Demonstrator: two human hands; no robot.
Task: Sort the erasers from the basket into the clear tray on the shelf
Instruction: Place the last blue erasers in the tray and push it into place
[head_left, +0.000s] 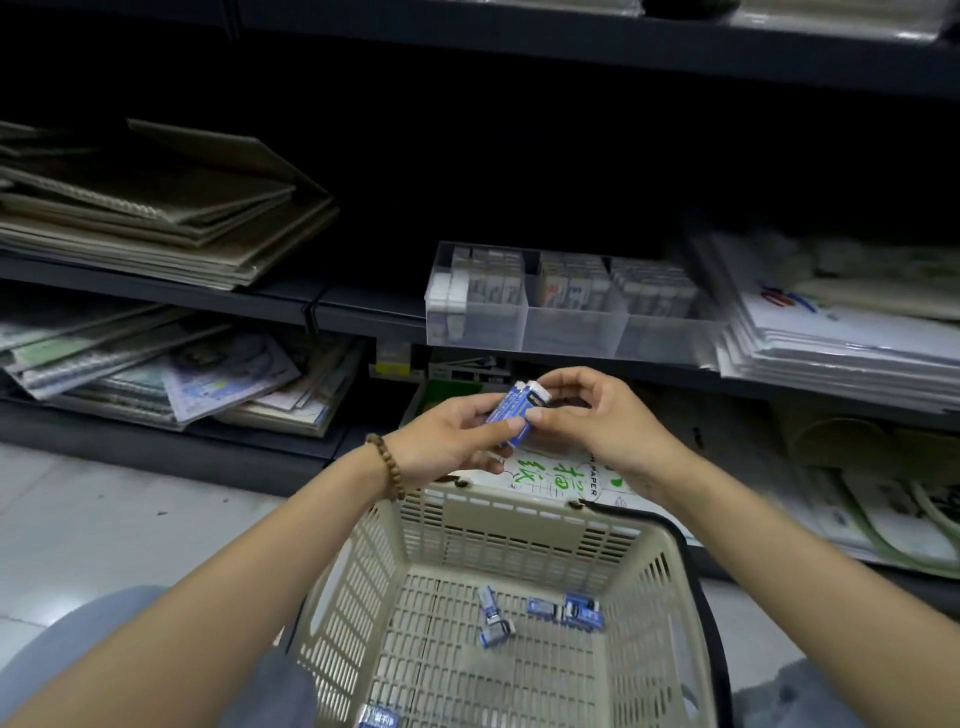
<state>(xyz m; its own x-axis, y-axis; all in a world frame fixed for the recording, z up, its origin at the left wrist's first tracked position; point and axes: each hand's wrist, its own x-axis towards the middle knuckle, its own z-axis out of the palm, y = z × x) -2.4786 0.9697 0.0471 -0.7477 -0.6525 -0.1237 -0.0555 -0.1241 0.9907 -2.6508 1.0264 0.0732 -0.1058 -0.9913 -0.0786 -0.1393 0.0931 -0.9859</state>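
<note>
Both hands (452, 436) (592, 415) pinch rectangular blue-sleeved erasers (511, 415).

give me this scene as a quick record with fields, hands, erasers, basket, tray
left hand: holds blue-sleeved white erasers
right hand: fingers on the same erasers
held erasers: above the beige plastic lattice basket, below the shelf tray
basket contents: several loose blue-sleeved erasers on the floor of it
clear plastic divided tray: on the dark shelf, compartments already holding erasers
wrist: brown bead bracelet on left
</note>
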